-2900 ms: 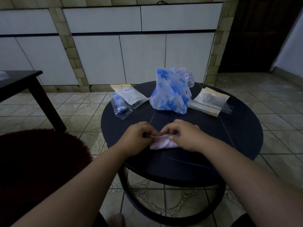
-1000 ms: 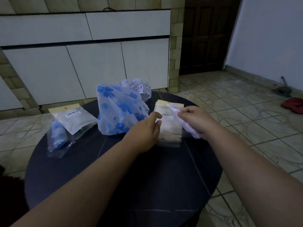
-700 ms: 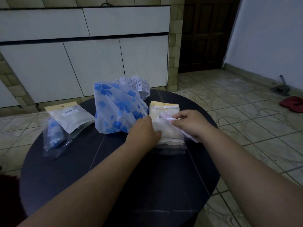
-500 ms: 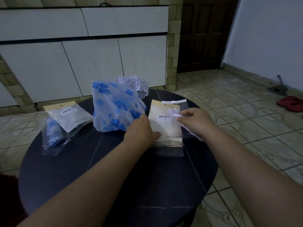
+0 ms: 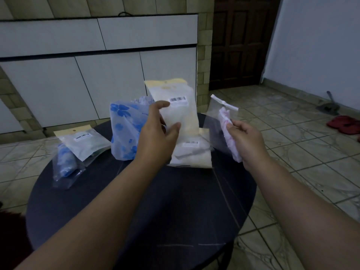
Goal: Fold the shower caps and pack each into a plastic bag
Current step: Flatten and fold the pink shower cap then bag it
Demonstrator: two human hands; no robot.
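Cap right of the bags, ready to go in.
My right hand (image 5: 244, 142) fingers pinch the folded cap (image 5: 228, 133) upright; my left hand (image 5: 157, 137) grips a bag (image 5: 175, 110) just left, above the table (image 5: 97, 201).

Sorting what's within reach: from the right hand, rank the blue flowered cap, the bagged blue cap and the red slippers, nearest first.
From the right hand, head view:
1. Blue flowered cap, table centre, past the left hand.
2. Red slippers, on the floor, far right.
3. Bagged blue cap, table's left edge.
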